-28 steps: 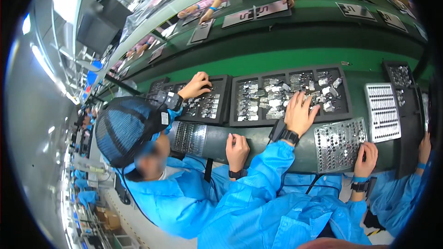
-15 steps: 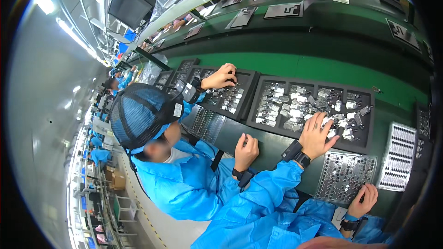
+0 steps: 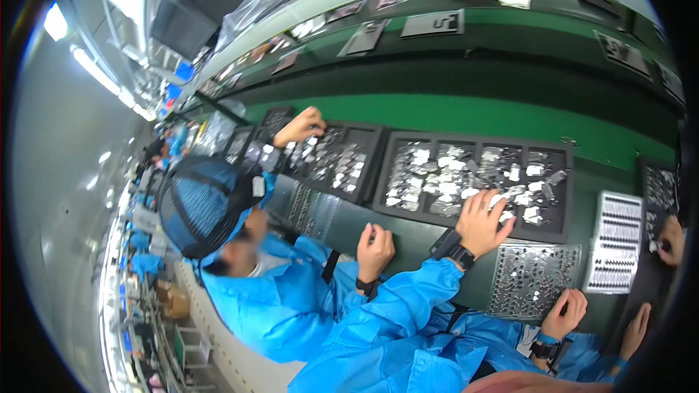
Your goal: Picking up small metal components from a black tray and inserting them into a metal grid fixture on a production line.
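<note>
My left hand point(image 3: 480, 224) reaches over a black compartment tray point(image 3: 408, 211), fingers apart, fingertips among the small silver metal parts point(image 3: 451, 167) in it. No part shows lifted in that hand. My right hand point(image 3: 566, 311) rests by the near right corner of a clear plastic blister tray point(image 3: 535, 276) filled with rows of small dark pieces. Its fingers curl loosely, with a gap to the thumb, and nothing shows in them. Both wrists carry dark bands, and my sleeves are blue.
At left a person in a cap point(image 3: 211, 204) works over another black tray point(image 3: 364, 167). Another person's hand point(image 3: 671, 239) shows at the right edge, beside a white tray point(image 3: 615, 240) with dark rows. A shelf point(image 3: 349, 73) with flat plates runs behind the bench.
The view has shifted, moving the bench leftward in the picture. Another person's hands have come in at the right edge. The capped person's far hand has moved left over their tray.
</note>
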The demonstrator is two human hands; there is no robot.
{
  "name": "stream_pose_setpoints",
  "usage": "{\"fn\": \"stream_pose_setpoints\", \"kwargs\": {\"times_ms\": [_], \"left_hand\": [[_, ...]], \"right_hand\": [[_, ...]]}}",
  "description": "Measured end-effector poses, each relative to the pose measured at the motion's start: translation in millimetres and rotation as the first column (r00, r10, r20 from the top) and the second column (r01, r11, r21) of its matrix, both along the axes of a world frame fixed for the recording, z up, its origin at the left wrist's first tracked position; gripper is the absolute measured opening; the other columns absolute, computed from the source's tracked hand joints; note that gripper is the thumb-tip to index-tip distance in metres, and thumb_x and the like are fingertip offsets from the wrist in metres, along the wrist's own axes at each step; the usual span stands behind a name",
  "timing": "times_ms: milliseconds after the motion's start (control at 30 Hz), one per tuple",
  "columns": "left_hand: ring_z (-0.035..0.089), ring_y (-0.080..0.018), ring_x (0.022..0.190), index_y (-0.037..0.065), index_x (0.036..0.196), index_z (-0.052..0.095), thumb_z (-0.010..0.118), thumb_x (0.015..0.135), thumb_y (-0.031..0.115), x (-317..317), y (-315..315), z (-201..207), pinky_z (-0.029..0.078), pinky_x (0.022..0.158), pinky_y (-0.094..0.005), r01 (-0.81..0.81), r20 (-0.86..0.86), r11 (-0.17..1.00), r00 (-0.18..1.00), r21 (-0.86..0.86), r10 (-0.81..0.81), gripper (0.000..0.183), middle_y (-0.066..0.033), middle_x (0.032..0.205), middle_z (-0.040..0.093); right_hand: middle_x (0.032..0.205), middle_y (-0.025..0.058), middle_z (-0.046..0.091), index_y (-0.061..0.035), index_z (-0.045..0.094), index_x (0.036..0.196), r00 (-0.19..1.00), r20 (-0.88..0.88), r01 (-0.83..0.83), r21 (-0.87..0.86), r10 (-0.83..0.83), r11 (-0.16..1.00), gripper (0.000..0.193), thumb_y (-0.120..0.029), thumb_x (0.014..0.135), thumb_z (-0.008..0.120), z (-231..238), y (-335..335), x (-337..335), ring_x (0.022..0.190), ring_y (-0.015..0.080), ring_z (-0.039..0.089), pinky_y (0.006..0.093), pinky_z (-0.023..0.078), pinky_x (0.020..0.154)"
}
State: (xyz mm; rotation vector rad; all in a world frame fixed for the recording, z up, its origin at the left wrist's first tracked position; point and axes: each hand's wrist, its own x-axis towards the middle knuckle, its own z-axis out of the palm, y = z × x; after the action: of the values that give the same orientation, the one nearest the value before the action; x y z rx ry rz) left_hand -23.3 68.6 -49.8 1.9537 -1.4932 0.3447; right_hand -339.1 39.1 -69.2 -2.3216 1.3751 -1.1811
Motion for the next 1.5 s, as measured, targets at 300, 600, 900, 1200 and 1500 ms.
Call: {"fn": "stream_pose_setpoints", "kwargs": {"times_ms": [300, 600, 900, 1200, 1500], "left_hand": [[0.048, -0.0411, 0.128, 0.007, 0.126, 0.063, 0.069, 0.089, 0.042, -0.5, 0.2, 7.3, 0.040, 0.103, -0.0522, -0.007, -0.001, 1.000, 1.000, -0.006, 0.007, 0.051, -0.0201, 0.135, 0.054], [0.060, -0.0384, 0.108, 0.009, 0.115, 0.065, 0.069, 0.088, 0.043, 3.5, -2.0, 24.6, 0.046, 0.087, -0.0485, 0.079, -0.003, 0.978, 0.997, 0.191, -0.080, 0.044, -0.0194, 0.124, 0.061], [0.037, -0.0520, 0.132, -0.001, 0.129, 0.056, 0.071, 0.091, 0.030, 7.8, -12.7, 43.2, 0.032, 0.111, -0.0604, 0.147, -0.144, 0.980, 0.981, 0.130, -0.128, 0.052, -0.0312, 0.142, 0.041], [0.067, -0.0375, 0.103, 0.007, 0.111, 0.072, 0.071, 0.086, 0.019, 81.3, -245.5, 31.0, 0.054, 0.091, -0.0437, 0.391, -0.116, 0.874, 0.920, 0.289, -0.373, 0.028, -0.0169, 0.109, 0.070], [0.074, -0.0292, 0.089, 0.010, 0.097, 0.078, 0.084, 0.074, 0.024, 93.9, -302.5, 24.6, 0.058, 0.085, -0.0373, 0.447, -0.177, 0.587, 0.871, 0.675, -0.459, 0.028, -0.0133, 0.091, 0.076]], "right_hand": [[0.095, 0.0124, 0.067, 0.0014, 0.065, 0.088, 1.000, 0.018, 0.016, 0.011, -0.017, 1.000, 0.005, 0.001, 0.093, 0.064, -4.3, -0.6, 7.6, 0.095, 0.0323, 0.061, 0.0430, 0.046, 0.088], [0.094, 0.0113, 0.069, -0.0020, 0.067, 0.085, 0.995, 0.030, 0.100, -0.032, -0.099, 0.994, 0.006, 0.001, 0.083, 0.071, 16.7, 1.2, 11.7, 0.095, 0.0331, 0.062, 0.0430, 0.048, 0.084], [0.099, 0.0013, 0.067, -0.0123, 0.072, 0.089, 0.994, -0.086, -0.065, -0.024, 0.062, 0.998, 0.022, -0.014, 0.070, 0.084, 44.1, 24.9, 10.6, 0.098, 0.0289, 0.061, 0.0431, 0.045, 0.082], [0.117, 0.0045, 0.062, -0.0115, 0.071, 0.108, 0.963, -0.134, -0.195, 0.248, 0.233, 0.949, 0.031, -0.027, 0.082, 0.079, 41.7, 16.7, 20.7, 0.110, 0.0274, 0.058, 0.0399, 0.045, 0.090], [0.102, 0.0038, 0.067, -0.0089, 0.073, 0.096, 0.999, -0.030, 0.017, 0.146, -0.013, 0.989, 0.017, -0.010, 0.080, 0.078, 42.5, 30.0, -13.9, 0.099, 0.0261, 0.063, 0.0397, 0.051, 0.085]]}}
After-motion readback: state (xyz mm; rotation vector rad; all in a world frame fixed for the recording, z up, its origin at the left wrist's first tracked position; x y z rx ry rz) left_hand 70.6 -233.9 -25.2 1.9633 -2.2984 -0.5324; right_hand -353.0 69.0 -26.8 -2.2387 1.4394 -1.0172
